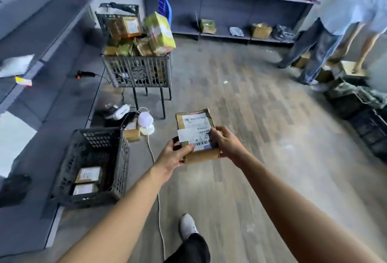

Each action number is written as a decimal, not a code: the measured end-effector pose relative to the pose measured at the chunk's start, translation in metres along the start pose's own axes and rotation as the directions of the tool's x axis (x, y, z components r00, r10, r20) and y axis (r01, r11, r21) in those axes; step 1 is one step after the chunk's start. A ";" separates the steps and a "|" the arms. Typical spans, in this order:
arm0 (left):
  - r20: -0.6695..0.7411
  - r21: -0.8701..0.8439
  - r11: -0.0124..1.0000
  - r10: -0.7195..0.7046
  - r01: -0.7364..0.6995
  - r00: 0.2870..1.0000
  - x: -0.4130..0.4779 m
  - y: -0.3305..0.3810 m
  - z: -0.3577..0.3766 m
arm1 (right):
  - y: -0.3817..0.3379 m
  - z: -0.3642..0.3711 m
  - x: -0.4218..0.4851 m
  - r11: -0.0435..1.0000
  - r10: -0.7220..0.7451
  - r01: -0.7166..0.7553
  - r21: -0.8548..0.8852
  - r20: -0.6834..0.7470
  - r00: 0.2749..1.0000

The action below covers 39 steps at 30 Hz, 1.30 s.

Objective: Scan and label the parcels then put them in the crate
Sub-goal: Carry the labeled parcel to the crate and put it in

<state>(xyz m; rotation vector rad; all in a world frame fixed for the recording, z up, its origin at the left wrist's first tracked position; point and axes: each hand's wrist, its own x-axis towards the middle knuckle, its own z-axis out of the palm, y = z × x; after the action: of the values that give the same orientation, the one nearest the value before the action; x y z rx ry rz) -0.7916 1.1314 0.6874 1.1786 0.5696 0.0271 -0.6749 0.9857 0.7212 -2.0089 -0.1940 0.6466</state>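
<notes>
Gripping a brown parcel point(196, 135) in left hand point(173, 156) and right hand point(227, 143), two white labels, barcode showing

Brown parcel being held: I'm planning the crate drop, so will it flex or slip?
Probably stiff: the parcel keeps its boxy shape between the left hand and right hand. Likely light: held out by fingers alone.

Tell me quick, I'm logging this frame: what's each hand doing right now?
Left hand: grips the brown parcel at its left edge.
Right hand: grips the same parcel at its right edge.
</notes>
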 end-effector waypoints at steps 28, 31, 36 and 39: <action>-0.902 -0.159 0.986 -0.127 -0.045 0.412 0.189 0.138 -0.190 | -0.216 0.301 0.360 0.922 -0.064 0.366 -0.126 0.883 0.466; -0.938 -0.222 0.972 -0.191 -0.079 0.289 0.203 0.145 -0.209 | -0.226 0.335 0.373 0.878 0.033 0.433 -0.204 0.928 0.371; -0.942 -0.294 0.949 -0.267 -0.116 0.205 0.222 0.133 -0.257 | -0.231 0.398 0.390 0.832 0.153 0.483 -0.274 0.949 0.275; -0.939 -0.307 0.942 -0.277 -0.136 0.203 0.233 0.110 -0.298 | -0.219 0.448 0.400 0.802 0.151 0.522 -0.291 0.944 0.294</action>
<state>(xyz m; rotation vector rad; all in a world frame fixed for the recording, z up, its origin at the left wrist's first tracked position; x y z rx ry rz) -0.6910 1.5051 0.6116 0.6347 1.7317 0.8641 -0.5401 1.5973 0.5927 -1.7517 -1.5341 1.7487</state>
